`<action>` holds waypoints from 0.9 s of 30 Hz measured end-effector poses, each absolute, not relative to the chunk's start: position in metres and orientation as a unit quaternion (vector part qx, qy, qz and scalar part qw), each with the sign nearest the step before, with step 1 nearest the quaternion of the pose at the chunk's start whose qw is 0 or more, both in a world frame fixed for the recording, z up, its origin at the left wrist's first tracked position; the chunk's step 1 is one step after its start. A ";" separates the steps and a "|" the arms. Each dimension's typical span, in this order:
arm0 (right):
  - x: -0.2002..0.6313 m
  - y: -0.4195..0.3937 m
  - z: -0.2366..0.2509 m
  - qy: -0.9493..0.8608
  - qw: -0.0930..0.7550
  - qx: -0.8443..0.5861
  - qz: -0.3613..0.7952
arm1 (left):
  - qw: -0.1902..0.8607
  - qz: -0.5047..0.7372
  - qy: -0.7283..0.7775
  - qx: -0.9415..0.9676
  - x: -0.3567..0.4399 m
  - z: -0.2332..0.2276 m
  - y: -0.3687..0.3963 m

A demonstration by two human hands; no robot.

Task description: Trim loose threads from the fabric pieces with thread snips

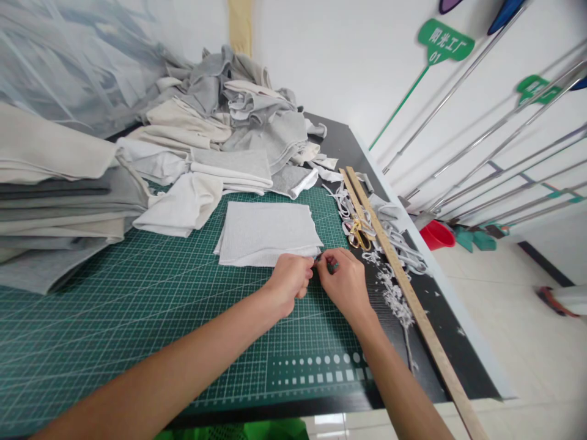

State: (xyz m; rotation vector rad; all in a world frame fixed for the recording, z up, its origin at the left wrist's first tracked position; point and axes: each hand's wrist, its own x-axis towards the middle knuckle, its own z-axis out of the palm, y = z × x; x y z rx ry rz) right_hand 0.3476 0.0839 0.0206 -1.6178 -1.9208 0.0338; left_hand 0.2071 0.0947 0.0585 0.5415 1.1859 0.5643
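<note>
Light grey knit fabric pieces [270, 229] lie stacked flat on a green cutting mat [220, 324]. At their near right corner my left hand [292, 281] is closed in a fist-like grip. A small dark thing [316, 261] shows between it and my right hand; its kind is too small to tell. My right hand [343, 278] is bent with thumb and fingertips pinched together just beside the left. What sits in either grip is mostly hidden by the fingers. Gold-handled scissors [358, 235] rest to the right of the hands, among fabric scraps.
A long wooden ruler [408, 287] runs along the table's right side, beside fabric trimmings [397, 299]. Folded grey and beige cloth [59, 208] is stacked at left, with a loose cloth heap [257, 116] behind. A red bucket [437, 234] and poles stand beyond the table edge.
</note>
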 end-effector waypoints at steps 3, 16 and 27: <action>0.348 0.084 0.021 -0.724 0.314 -0.615 0.013 | 0.761 0.258 0.540 0.250 0.207 0.058 0.095; 0.349 0.084 0.023 -0.710 0.327 -0.624 0.013 | 0.776 0.256 0.516 0.257 0.202 0.059 0.092; 0.349 0.083 0.025 -0.708 0.328 -0.624 0.026 | 0.769 0.269 0.520 0.256 0.204 0.056 0.092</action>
